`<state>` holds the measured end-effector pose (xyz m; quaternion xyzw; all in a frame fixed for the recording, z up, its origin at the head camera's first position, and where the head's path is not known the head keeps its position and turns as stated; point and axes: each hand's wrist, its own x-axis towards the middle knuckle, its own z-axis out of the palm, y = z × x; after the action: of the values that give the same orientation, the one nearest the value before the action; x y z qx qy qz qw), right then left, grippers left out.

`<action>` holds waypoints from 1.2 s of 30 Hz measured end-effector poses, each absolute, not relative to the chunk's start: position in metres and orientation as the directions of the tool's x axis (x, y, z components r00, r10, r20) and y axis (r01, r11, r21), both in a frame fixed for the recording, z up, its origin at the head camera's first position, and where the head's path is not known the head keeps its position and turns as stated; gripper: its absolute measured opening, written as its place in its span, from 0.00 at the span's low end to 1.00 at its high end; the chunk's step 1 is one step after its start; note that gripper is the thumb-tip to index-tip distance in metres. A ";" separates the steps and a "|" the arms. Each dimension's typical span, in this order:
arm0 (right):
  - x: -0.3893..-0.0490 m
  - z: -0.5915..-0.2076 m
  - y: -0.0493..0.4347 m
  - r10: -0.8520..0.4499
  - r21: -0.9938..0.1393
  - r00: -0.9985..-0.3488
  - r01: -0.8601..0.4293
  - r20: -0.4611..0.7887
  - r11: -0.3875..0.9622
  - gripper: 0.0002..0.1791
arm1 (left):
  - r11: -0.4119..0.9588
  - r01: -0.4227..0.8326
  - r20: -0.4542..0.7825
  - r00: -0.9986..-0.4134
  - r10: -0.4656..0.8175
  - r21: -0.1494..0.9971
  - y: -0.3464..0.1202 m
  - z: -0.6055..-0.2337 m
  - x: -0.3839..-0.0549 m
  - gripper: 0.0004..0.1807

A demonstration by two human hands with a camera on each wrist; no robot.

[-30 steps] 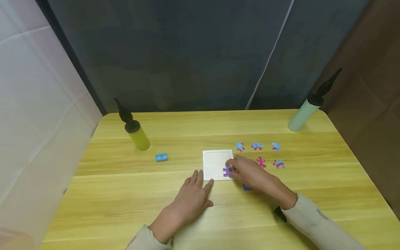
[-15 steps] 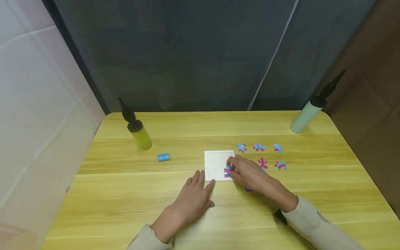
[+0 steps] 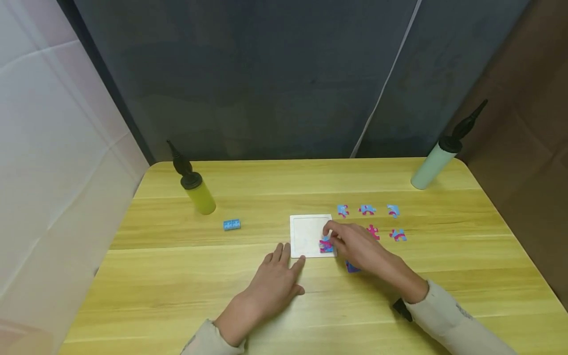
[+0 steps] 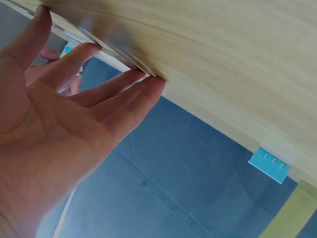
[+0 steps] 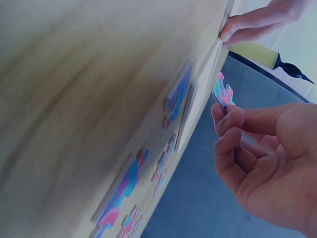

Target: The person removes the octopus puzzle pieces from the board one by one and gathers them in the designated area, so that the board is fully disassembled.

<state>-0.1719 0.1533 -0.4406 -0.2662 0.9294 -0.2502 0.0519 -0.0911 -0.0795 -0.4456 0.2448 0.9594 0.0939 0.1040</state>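
My right hand (image 3: 361, 246) pinches a pink and blue jigsaw piece (image 5: 224, 91) between thumb and fingertips. In the head view that piece is over the lower right corner of a white square puzzle tray (image 3: 306, 234). Whether it touches the tray floor I cannot tell. My left hand (image 3: 274, 281) lies palm down with fingers extended, its fingertips at the tray's lower left edge; the left wrist view shows the fingertips (image 4: 157, 82) against the table. Just right of the tray, partly under my right hand, lies a purple-blue jigsaw piece (image 3: 352, 266).
Several loose jigsaw pieces (image 3: 367, 210) lie in rows right of the tray. A small blue toy brick (image 3: 231, 225) sits to the left. A yellow hand pump (image 3: 201, 198) stands at back left, a pale green hand pump (image 3: 432, 167) at back right on the wooden table (image 3: 177, 276).
My right hand shifts slightly to the right, and the pinched piece's angle over the tray corner changes. The left hand stays in place. The head view moves a little.
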 end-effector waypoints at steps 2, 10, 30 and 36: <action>-0.171 -0.439 0.157 -0.513 -0.500 -0.857 -0.463 0.043 0.732 0.08 | 0.863 0.453 -0.152 -0.859 0.490 0.222 -0.080 -0.445 -0.091 0.35; -0.162 -0.439 0.176 -0.482 -0.498 -0.874 -0.448 0.066 0.743 0.07 | 0.864 0.461 -0.146 -0.858 0.492 0.202 -0.079 -0.446 -0.090 0.36; -0.143 -0.437 0.255 -0.351 -0.520 -0.936 -0.294 -0.011 0.802 0.11 | 0.861 0.470 -0.147 -0.854 0.499 0.194 -0.079 -0.446 -0.091 0.36; -0.140 -0.437 0.275 -0.323 -0.496 -0.946 -0.274 -0.013 0.824 0.11 | 0.862 0.473 -0.148 -0.854 0.499 0.181 -0.079 -0.446 -0.092 0.36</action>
<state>-0.1405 0.2754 -0.4374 -0.1564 0.9537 -0.2523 0.0482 -0.0916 -0.0788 -0.4462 0.2531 0.9602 0.0694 0.0954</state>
